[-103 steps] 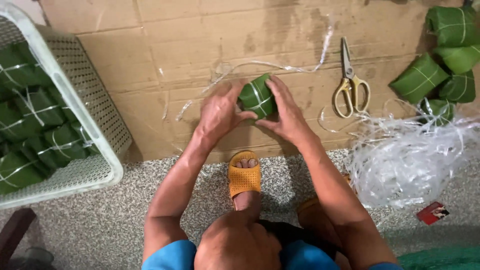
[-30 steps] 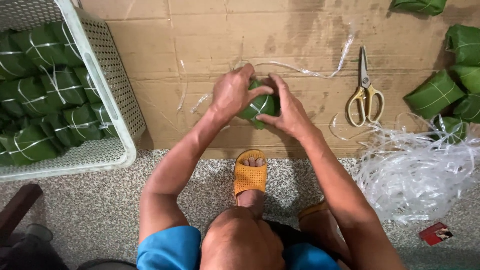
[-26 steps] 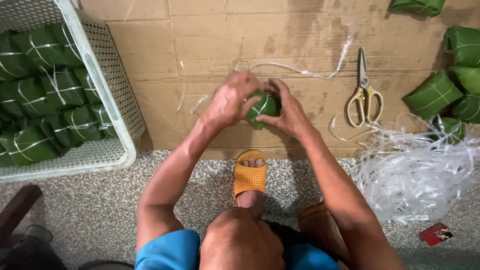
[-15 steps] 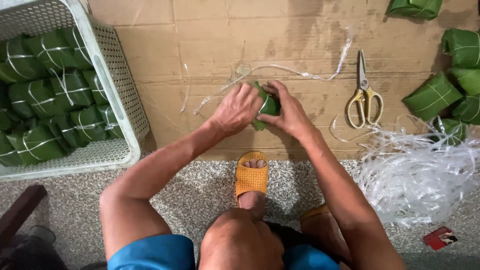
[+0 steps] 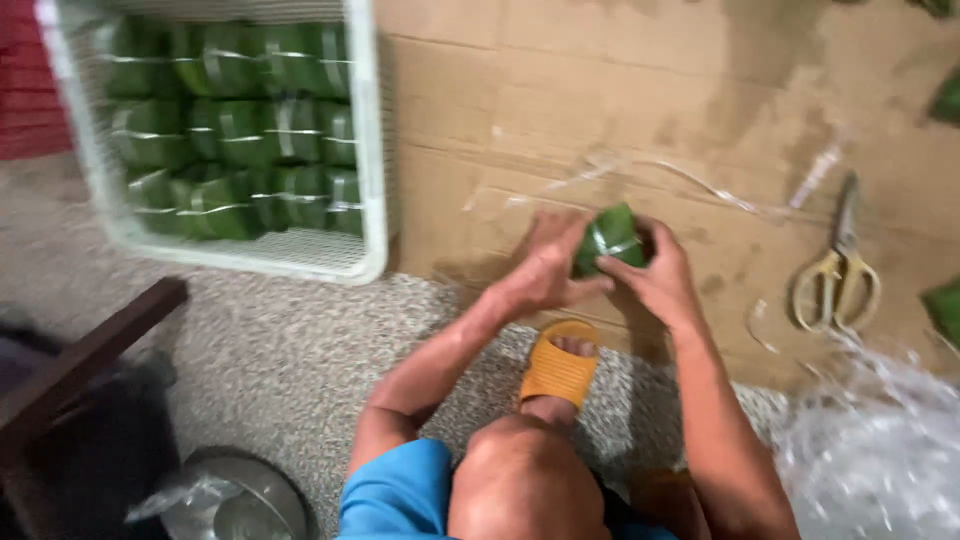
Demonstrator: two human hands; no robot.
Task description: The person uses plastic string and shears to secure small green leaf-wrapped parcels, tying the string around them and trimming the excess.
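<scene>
A small green leaf-wrapped parcel tied with clear plastic string sits between both my hands, over a flattened cardboard sheet. My left hand grips its left side and my right hand holds its right side, fingers curled on it. A loose clear string trails from the parcel across the cardboard. My foot in an orange sandal rests just below the hands.
A white plastic basket at upper left holds several tied green parcels. Yellow-handled scissors lie at right on the cardboard. A heap of clear plastic strips fills the lower right. A dark wooden bar and a metal bowl sit lower left.
The view has swung left, so the basket now sits nearer the centre. Both hands stay on the parcel, turning it slightly on the cardboard.
</scene>
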